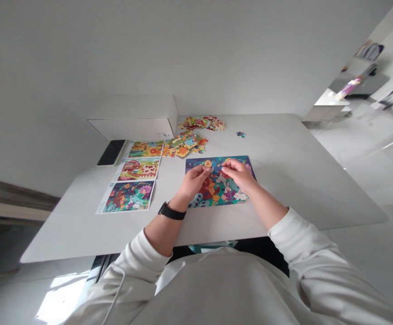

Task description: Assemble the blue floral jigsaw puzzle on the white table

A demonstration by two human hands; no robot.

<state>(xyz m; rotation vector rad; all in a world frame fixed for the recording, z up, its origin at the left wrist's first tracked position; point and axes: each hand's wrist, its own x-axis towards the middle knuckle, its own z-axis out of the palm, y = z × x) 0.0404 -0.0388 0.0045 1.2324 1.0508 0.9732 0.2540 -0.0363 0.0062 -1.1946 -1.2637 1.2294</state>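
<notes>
A jigsaw puzzle (215, 194), mostly put together, lies on the table in front of me and shows colourful animals on a dark blue and teal ground. Over its upper middle, my left hand (196, 178) has thumb and forefinger pinched together. Facing it a short gap away, my right hand (237, 174) also has its fingertips drawn into a pinch. What sits between the fingers, if anything, is too small to tell apart from the picture below. One loose puzzle piece (240, 134), dark and teal, lies beyond the puzzle to the right.
Heaps of yellow-orange puzzle pieces (184, 143) and red-yellow pieces (203, 123) lie behind the puzzle. Three picture sheets, the nearest a dark blue sheet (128, 197), line the left side. A phone (111, 152) and a white box (131, 128) stand beyond, against the wall.
</notes>
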